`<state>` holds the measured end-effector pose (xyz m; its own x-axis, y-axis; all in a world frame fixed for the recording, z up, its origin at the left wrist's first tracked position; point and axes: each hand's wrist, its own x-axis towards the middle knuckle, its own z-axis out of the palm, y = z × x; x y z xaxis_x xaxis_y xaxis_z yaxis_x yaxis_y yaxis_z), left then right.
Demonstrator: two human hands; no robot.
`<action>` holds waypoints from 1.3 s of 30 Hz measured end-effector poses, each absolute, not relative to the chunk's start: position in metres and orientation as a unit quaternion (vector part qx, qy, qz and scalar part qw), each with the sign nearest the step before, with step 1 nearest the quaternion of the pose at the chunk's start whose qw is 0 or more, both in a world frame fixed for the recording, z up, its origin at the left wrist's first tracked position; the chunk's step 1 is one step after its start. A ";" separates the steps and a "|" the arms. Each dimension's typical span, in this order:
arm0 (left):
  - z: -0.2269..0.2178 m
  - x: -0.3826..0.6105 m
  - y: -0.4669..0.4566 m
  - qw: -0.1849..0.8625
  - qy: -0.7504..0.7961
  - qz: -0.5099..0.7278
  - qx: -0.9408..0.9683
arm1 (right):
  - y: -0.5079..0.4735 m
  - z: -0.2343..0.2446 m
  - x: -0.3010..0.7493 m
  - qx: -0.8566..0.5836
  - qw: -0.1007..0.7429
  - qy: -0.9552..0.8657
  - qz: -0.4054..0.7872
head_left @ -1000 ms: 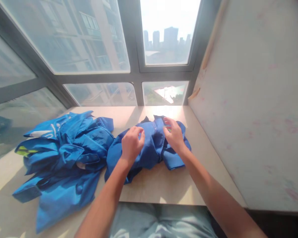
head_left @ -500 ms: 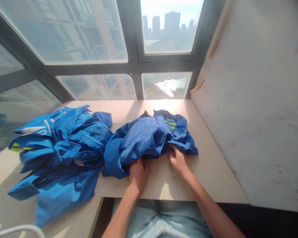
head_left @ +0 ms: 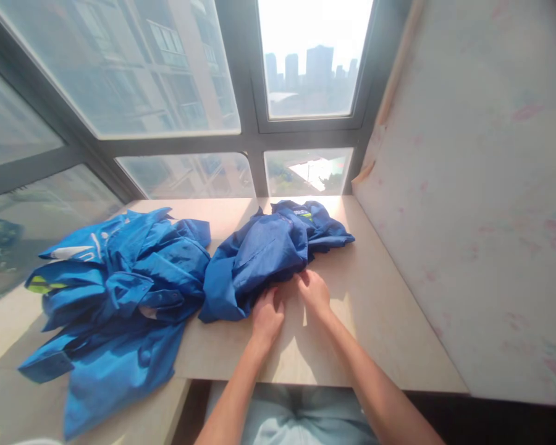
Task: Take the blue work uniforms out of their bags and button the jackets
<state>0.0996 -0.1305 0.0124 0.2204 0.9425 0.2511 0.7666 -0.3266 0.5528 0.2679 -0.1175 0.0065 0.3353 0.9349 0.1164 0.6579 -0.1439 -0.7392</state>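
Note:
A crumpled blue jacket [head_left: 269, 253] with a yellow-green stripe lies on the pale wooden surface near the windows. My left hand [head_left: 267, 314] is at its front edge, fingers curled against the cloth and partly hidden by it. Just to the right, my right hand [head_left: 314, 292] pinches the same edge between thumb and fingers. Left of both hands rests a second blue garment [head_left: 134, 278] in a loose heap, with white markings and a yellow-green patch; it touches the jacket's left side.
Grey-framed windows [head_left: 252, 142] stand along the back and left. A wall with faded flower patterns [head_left: 467, 216] bounds the wooden surface [head_left: 380, 334] on the right. The front edge of the surface is close to my lap.
My right hand has moved left, closer to my left hand, along the jacket's edge. The jacket's right part has been pushed back and looks narrower. The view has tilted up slightly.

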 end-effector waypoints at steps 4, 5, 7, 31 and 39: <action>0.010 0.087 -0.130 0.170 0.569 0.296 0.748 | -0.097 0.017 0.272 -0.699 0.425 -0.511 0.263; 0.011 0.082 -0.127 0.170 0.572 0.300 0.744 | -0.094 0.020 0.276 -0.688 0.435 -0.514 0.269; 0.017 0.069 -0.117 0.164 0.576 0.308 0.739 | -0.093 0.027 0.287 -0.673 0.447 -0.525 0.269; 0.076 0.113 -0.155 0.089 0.498 0.276 0.817 | -0.088 0.088 0.275 -0.569 0.439 -0.597 0.355; 0.051 0.068 -0.141 0.191 0.491 0.295 0.797 | -0.159 0.034 0.300 -0.591 0.392 -0.610 0.354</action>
